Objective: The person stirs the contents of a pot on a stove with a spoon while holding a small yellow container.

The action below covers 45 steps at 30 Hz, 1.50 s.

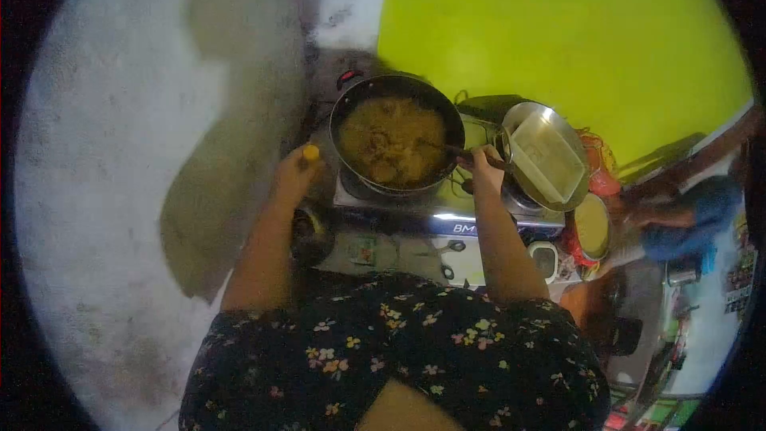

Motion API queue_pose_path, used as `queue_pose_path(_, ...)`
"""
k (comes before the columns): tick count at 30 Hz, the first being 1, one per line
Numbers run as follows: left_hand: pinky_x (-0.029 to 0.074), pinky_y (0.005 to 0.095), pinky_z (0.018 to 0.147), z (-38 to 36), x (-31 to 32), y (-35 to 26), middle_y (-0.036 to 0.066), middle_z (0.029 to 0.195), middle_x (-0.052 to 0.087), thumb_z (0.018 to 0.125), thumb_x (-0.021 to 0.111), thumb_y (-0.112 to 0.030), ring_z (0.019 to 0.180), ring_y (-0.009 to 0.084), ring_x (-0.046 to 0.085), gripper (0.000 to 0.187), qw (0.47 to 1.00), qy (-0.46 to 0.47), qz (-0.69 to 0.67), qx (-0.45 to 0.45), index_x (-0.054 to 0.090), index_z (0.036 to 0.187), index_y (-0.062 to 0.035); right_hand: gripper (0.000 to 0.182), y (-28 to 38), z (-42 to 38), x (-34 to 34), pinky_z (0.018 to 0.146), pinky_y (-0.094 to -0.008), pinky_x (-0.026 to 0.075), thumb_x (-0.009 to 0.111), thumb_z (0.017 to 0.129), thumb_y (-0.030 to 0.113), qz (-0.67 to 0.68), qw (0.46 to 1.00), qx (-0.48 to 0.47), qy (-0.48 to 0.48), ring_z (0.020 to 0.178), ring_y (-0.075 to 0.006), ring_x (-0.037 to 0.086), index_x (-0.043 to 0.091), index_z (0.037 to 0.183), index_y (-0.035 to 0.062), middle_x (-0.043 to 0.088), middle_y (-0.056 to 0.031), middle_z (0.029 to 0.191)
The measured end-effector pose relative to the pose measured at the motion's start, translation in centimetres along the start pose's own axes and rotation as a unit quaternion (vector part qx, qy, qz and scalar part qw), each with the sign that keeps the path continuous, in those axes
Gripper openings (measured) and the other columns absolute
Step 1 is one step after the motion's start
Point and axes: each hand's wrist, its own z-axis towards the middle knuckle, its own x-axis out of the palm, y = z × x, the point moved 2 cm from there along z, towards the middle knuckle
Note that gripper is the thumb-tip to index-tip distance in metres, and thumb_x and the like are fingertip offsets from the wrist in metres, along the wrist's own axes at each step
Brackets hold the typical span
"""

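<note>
My right hand [483, 169] is closed around the dark handle of a stirring utensil [452, 150], whose head is hidden in the food. That utensil reaches over the right rim of a deep black wok [456, 116]. Brownish, bubbling-looking food [391, 137] covers the wok's bottom. Left of the wok, my left hand [295, 179] is wrapped around a small container with a yellow cap [310, 152]; the fingers cover most of its body. The wok sits on the left side of a gas stove [431, 221].
A wide metal pan [570, 198] holding a pale rectangular tray [550, 156] stands on the stove's right side. Nearby are a bowl of yellowish contents [592, 227], scissors [452, 260], a green packet [363, 251] and a dark pot [311, 235]. Another person's blue-clothed part [694, 215] shows at right.
</note>
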Motion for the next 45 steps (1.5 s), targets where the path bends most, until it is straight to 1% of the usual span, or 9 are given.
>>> queue_pose_path(15,0.045,0.0414,0.097,-0.2,-0.2,-0.4,0.017,0.124,0.06,0.086,0.069,-0.022,0.114,0.0314,0.058,0.05,0.999,-0.011,0.033,0.002,0.053,0.131,-0.0076,0.008,3.3,-2.7,1.8,0.069,-0.0307,0.055,0.058,0.091,0.005,-0.103,0.979,-0.166,0.063,0.075,-0.019,0.067,0.059,0.086,-0.0009,0.064,-0.0103,0.083)
queue_pose_path(21,0.046,0.0413,0.094,-0.6,-0.3,-1.0,0.015,0.121,0.061,0.086,0.069,-0.024,0.111,0.0303,0.059,0.049,1.0,0.008,-0.008,-0.013,0.054,0.13,-0.0056,0.006,6.8,-6.9,3.7,0.064,-0.0269,0.048,0.061,0.09,0.003,-0.122,0.937,-0.296,0.141,0.071,-0.0118,0.059,0.063,0.084,0.0021,0.063,-0.005,0.079)
queue_pose_path(24,0.047,0.0403,0.093,-0.3,0.0,-0.1,0.015,0.119,0.062,0.086,0.069,-0.024,0.109,0.0284,0.06,0.05,1.0,-0.01,0.003,0.012,0.054,0.13,-0.0054,0.004,6.5,-7.8,4.2,0.062,-0.0276,0.047,0.066,0.086,0.003,-0.27,0.85,-0.431,0.139,0.07,-0.0112,0.058,0.063,0.084,0.003,0.062,-0.0062,0.077)
queue_pose_path(25,0.047,0.04,0.094,-0.3,0.0,-0.2,0.015,0.12,0.062,0.086,0.069,-0.024,0.109,0.0279,0.06,0.05,1.0,-0.011,0.006,0.022,0.054,0.13,-0.0055,0.01,6.1,-8.2,4.8,0.059,-0.0337,0.046,0.067,0.08,0.003,-0.204,0.868,-0.418,0.171,0.062,-0.0277,0.057,0.057,0.083,0.0027,0.056,-0.0135,0.071)
queue_pose_path(32,0.046,0.0399,0.096,-2.0,-1.1,-3.0,0.014,0.122,0.061,0.087,0.069,-0.026,0.112,0.0274,0.059,0.05,0.999,-0.009,0.04,-0.036,0.054,0.131,-0.0084,0.01,5.7,-10.5,5.8,0.056,-0.0343,0.044,0.064,0.081,0.003,-0.258,0.801,-0.476,0.255,0.062,-0.0266,0.057,0.054,0.082,0.0041,0.053,-0.0109,0.073)
queue_pose_path(37,0.045,0.0406,0.098,-2.0,-0.7,-2.5,0.014,0.126,0.059,0.086,0.07,-0.028,0.114,0.0281,0.058,0.053,0.998,-0.002,0.013,-0.064,0.052,0.133,-0.01,0.012,4.3,-11.0,5.1,0.055,-0.0337,0.044,0.062,0.079,0.004,-0.307,0.867,-0.264,0.291,0.063,-0.0271,0.056,0.05,0.081,0.0059,0.054,-0.0099,0.077)
queue_pose_path(39,0.044,0.0409,0.099,-2.1,-0.9,-2.7,0.014,0.127,0.058,0.086,0.07,-0.028,0.116,0.0286,0.057,0.055,0.998,0.011,0.002,-0.057,0.052,0.134,-0.0104,0.013,3.8,-10.7,4.9,0.054,-0.0338,0.043,0.061,0.078,0.005,-0.317,0.855,-0.283,0.298,0.062,-0.0274,0.055,0.048,0.08,0.0067,0.053,-0.0097,0.076)
queue_pose_path(41,0.044,0.041,0.099,-1.2,-0.5,-0.6,0.014,0.128,0.057,0.086,0.07,-0.028,0.117,0.0291,0.056,0.055,1.0,0.01,0.028,-0.001,0.051,0.134,-0.0107,0.014,4.2,-10.8,4.7,0.053,-0.0341,0.042,0.06,0.077,0.007,-0.349,0.767,-0.459,0.283,0.061,-0.0276,0.054,0.047,0.08,0.0075,0.051,-0.0096,0.073)
queue_pose_path(45,0.043,0.041,0.1,-1.8,-0.6,-1.4,0.015,0.129,0.057,0.086,0.07,-0.027,0.118,0.0294,0.056,0.055,0.999,-0.006,0.042,-0.024,0.051,0.135,-0.0095,0.015,4.0,-10.6,4.4,0.053,-0.0352,0.042,0.059,0.074,0.006,-0.36,0.758,-0.47,0.273,0.061,-0.0283,0.054,0.045,0.079,0.0081,0.048,-0.0095,0.071)
